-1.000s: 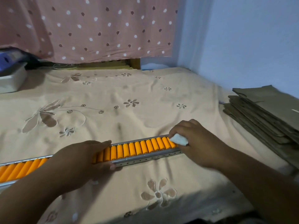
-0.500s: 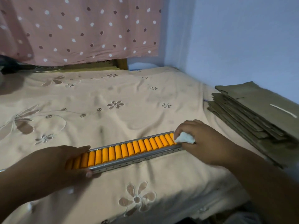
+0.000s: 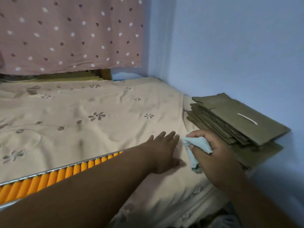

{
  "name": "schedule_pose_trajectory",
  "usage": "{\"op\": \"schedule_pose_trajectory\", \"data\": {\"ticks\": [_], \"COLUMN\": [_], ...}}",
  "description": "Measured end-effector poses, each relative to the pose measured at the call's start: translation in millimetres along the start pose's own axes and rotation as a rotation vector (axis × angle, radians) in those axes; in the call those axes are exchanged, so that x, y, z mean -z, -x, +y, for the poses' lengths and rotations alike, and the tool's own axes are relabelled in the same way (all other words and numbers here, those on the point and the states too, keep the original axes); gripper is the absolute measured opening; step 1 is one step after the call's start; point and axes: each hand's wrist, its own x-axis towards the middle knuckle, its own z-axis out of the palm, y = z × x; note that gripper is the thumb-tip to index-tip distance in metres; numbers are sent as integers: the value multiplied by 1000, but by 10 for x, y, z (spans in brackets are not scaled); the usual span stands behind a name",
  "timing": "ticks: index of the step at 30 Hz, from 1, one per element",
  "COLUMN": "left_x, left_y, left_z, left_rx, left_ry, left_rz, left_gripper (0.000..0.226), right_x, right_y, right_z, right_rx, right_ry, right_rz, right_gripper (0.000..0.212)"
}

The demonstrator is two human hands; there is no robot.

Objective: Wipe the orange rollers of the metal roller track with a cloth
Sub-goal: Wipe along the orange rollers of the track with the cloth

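Note:
The metal roller track (image 3: pixel 41 173) lies aslant on the beige bedsheet, its orange rollers (image 3: pixel 65 172) showing from the lower left up toward the middle. My left forearm crosses over it, and my left hand (image 3: pixel 164 150) lies flat, fingers stretched out, over the track's right end, which is hidden beneath it. My right hand (image 3: pixel 218 155) is just to the right of the left one, off the track, shut on a crumpled light blue cloth (image 3: pixel 199 143) that hangs down from its fingers.
A stack of flattened brown cardboard (image 3: pixel 238 119) lies on the bed's right side against the blue wall (image 3: pixel 230 46), close behind my right hand. A pink dotted curtain (image 3: pixel 65 33) hangs at the back. The flowered bedsheet (image 3: pixel 82 112) stretches beyond the track.
My left hand has gone from the track's left part to its right end, the forearm now over the rollers. My right hand has come off the rollers to the right with the cloth.

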Motion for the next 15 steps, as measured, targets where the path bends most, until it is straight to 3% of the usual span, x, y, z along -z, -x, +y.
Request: {"op": "schedule_pose_trajectory", "data": {"ticks": [2, 15], "left_x": [-83, -324], "left_y": [-94, 1223], "left_z": [22, -917], "left_rx": [9, 22], "left_ry": [-37, -16], "left_rz": [-54, 51], "left_gripper": [88, 77], "right_x": [7, -189], "right_y": [91, -26], "right_z": [-16, 76], "right_rx": [-16, -60], "right_ry": [-28, 81], "right_rz": [6, -39], "right_gripper": [14, 22]}}
